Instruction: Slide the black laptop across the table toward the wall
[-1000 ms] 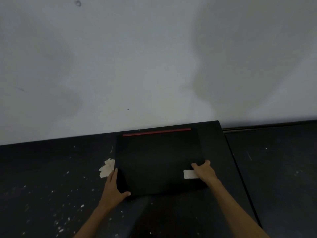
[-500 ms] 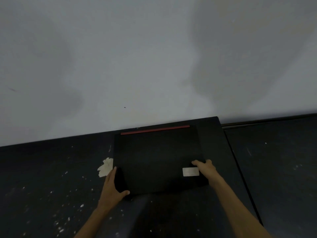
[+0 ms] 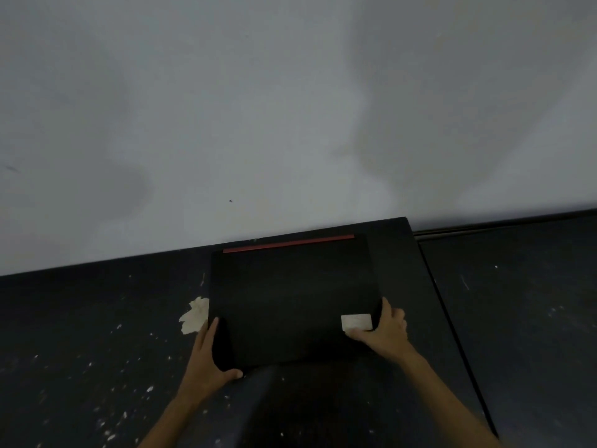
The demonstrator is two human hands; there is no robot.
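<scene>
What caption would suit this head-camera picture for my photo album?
Two bare hands, left hand and right hand, grip the near corners of a closed black laptop on a dark table by the wall.

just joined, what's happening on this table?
A person has both hands on a closed black laptop lying flat on a dark, paint-flecked table. The left hand grips its near-left corner; the right hand grips the near-right edge, beside a pale sticker on the lid. The laptop's far edge, marked by a red strip, sits close to the white wall. A torn scrap of pale tape lies just left of the laptop.
</scene>
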